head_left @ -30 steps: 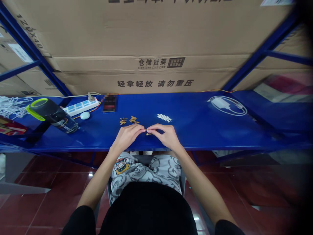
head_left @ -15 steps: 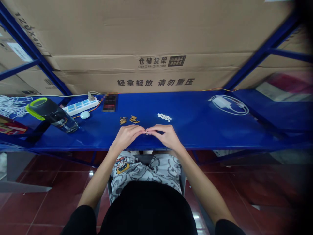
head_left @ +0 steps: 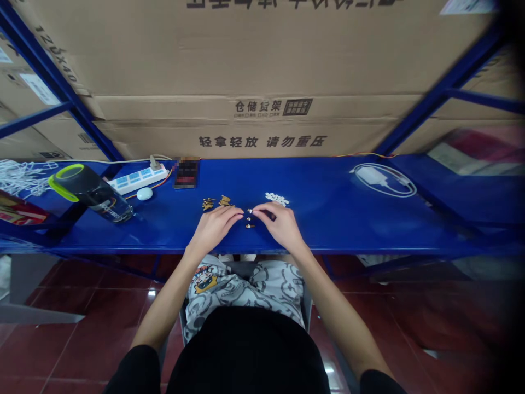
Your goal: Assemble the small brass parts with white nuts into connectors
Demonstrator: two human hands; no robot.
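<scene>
Small gold-and-white parts, two (head_left: 250,226): on blue metal shelf (head_left: 348,219), nearside and left of white pile (head_left: 276,198); plainly exposed now that the fingertips, meeting half a second ago, have parted.
Left hand (head_left: 214,225): nearside left of white pile; palm down, thumb and fingers narrowed; contents, if any, cannot be told.
Right hand (head_left: 282,225): immediately nearside of white pile; thumb and index pointing left, narrowed; third part (head_left: 250,211) at the tips, firmness of grip unclear.
Gold pins, two clusters (head_left: 208,204): left of white pile.
Water bottle (head_left: 100,194): far left of it.
Coiled-cable charger (head_left: 372,175): beyond, right.
Power strip (head_left: 139,179): beyond, left.
Printed carton (head_left: 262,65): behind.
</scene>
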